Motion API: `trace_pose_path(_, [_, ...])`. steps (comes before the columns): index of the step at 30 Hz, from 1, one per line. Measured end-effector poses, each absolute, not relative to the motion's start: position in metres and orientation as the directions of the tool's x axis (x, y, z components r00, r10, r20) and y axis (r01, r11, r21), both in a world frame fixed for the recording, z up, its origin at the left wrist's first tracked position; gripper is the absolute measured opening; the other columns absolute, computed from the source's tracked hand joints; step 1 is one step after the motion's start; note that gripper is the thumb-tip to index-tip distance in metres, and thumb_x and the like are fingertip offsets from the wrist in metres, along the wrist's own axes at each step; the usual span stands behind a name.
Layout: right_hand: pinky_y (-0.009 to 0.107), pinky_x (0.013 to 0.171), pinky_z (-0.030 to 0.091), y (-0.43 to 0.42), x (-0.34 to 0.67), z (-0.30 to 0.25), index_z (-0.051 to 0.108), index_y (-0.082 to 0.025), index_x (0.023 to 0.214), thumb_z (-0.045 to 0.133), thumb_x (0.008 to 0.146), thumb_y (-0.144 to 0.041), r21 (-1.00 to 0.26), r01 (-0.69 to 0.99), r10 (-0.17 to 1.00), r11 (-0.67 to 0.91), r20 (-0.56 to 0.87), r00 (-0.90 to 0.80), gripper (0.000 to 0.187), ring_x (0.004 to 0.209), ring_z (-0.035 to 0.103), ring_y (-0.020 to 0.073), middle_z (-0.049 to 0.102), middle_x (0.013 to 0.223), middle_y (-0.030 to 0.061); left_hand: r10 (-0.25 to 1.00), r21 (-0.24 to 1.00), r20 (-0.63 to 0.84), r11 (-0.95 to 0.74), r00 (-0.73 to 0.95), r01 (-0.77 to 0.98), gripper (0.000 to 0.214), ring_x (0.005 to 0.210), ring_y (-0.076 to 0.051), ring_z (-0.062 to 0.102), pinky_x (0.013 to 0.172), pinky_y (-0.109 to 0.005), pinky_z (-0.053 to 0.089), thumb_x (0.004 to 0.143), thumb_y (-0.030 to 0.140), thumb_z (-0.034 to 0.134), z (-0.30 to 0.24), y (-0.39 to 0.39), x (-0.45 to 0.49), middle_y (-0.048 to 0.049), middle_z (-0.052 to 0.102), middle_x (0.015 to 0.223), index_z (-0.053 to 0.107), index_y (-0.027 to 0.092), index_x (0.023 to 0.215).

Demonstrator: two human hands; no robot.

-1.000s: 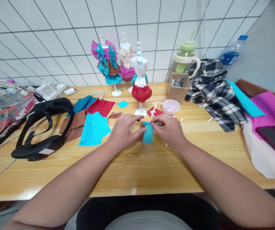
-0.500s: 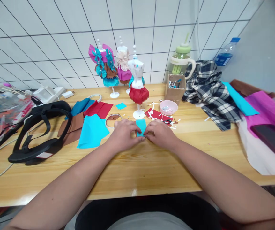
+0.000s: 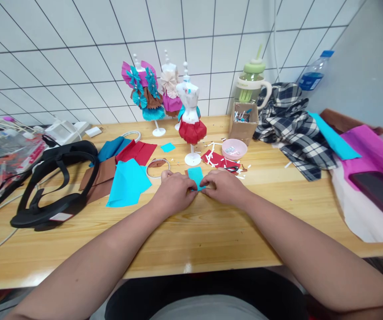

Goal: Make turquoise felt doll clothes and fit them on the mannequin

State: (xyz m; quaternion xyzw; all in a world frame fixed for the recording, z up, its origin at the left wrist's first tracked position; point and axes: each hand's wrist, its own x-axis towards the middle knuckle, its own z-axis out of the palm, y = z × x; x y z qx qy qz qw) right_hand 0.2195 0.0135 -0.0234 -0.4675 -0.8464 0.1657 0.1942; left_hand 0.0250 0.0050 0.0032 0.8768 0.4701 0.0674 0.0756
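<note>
Between my hands lies a small turquoise piece of crepe paper (image 3: 195,174), flat on the table, with a brown edge showing beside it. My left hand (image 3: 175,192) pinches its lower left corner between thumb and fingers. On the other side my right hand (image 3: 224,185) grips the lower right edge, fingers curled. Just beyond stands a small white mannequin (image 3: 189,100) with a puffed red paper skirt (image 3: 192,132). To the left, a tape roll (image 3: 158,168) lies near larger turquoise paper (image 3: 128,183).
Red paper with white scraps (image 3: 216,159), scissors (image 3: 233,169) and a pink bowl (image 3: 234,149) sit right of the mannequin. Two dressed mannequins stand behind. A black headset (image 3: 58,186) lies left; a cardboard box (image 3: 243,122), plaid cloth (image 3: 291,120) and phone (image 3: 380,191) are right.
My fingers have shifted slightly along the turquoise paper's near edge, and the left hand has rolled a little forward over it. The view has moved very slightly.
</note>
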Motion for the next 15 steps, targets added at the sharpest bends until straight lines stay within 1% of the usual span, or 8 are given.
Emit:
trace_pose_path(2, [0.029,0.08,0.039,0.0134,0.2192,-0.0224,0.073,-0.022,0.086,0.067,0.08,-0.024,-0.458,0.736,0.86,0.498,0.154,-0.486,0.009,0.084,0.057,0.0179,0.069,0.085,0.0021,0.834,0.198,0.05,-0.547,0.549,0.813,0.019,0.085,-0.023,0.06,0.08,-0.043,0.024,0.085,0.031,0.055,0.0034,0.0051,0.0245,-0.0036,0.072,0.082,0.073,0.025,0.082])
trace_pose_path(4, [0.029,0.077,0.038,0.0135,0.2189,-0.0217,0.073,-0.022,0.082,0.066,0.08,-0.023,-0.45,0.748,0.865,0.487,0.131,-0.484,0.008,0.082,0.056,0.0177,0.068,0.082,0.0019,0.834,0.205,0.055,-0.547,0.549,0.811,0.019,0.087,-0.023,0.059,0.079,-0.042,0.025,0.085,0.032,0.055,0.0031,0.0056,0.0238,-0.004,0.073,0.086,0.073,0.025,0.082])
trace_pose_path(7, [0.028,0.074,0.037,0.0137,0.2183,-0.0208,0.073,-0.023,0.082,0.064,0.081,-0.024,-0.466,0.757,0.877,0.458,0.095,-0.472,0.009,0.08,0.055,0.0168,0.067,0.08,0.0011,0.838,0.228,0.052,-0.54,0.543,0.81,0.02,0.09,-0.023,0.059,0.077,-0.04,0.026,0.086,0.034,0.056,0.0002,0.0083,0.0216,-0.0032,0.073,0.089,0.074,0.026,0.084])
trace_pose_path(11, [0.027,0.069,0.035,0.0137,0.2166,-0.0195,0.07,-0.022,0.08,0.059,0.083,-0.025,-0.484,0.772,0.892,0.412,0.041,-0.451,0.011,0.077,0.054,0.0153,0.066,0.078,0.0003,0.845,0.248,0.033,-0.525,0.534,0.814,0.019,0.089,-0.023,0.06,0.077,-0.04,0.026,0.087,0.035,0.056,-0.0056,0.0124,0.0188,-0.0012,0.073,0.086,0.074,0.029,0.085])
trace_pose_path(15, [0.026,0.066,0.033,0.0141,0.2141,-0.0181,0.067,-0.021,0.08,0.055,0.084,-0.026,-0.449,0.804,0.901,0.39,0.004,-0.434,0.014,0.076,0.055,0.0152,0.066,0.078,0.001,0.863,0.273,0.021,-0.49,0.504,0.828,0.018,0.087,-0.023,0.06,0.077,-0.039,0.026,0.085,0.036,0.057,-0.0042,0.0124,0.0193,-0.0008,0.073,0.085,0.074,0.029,0.084])
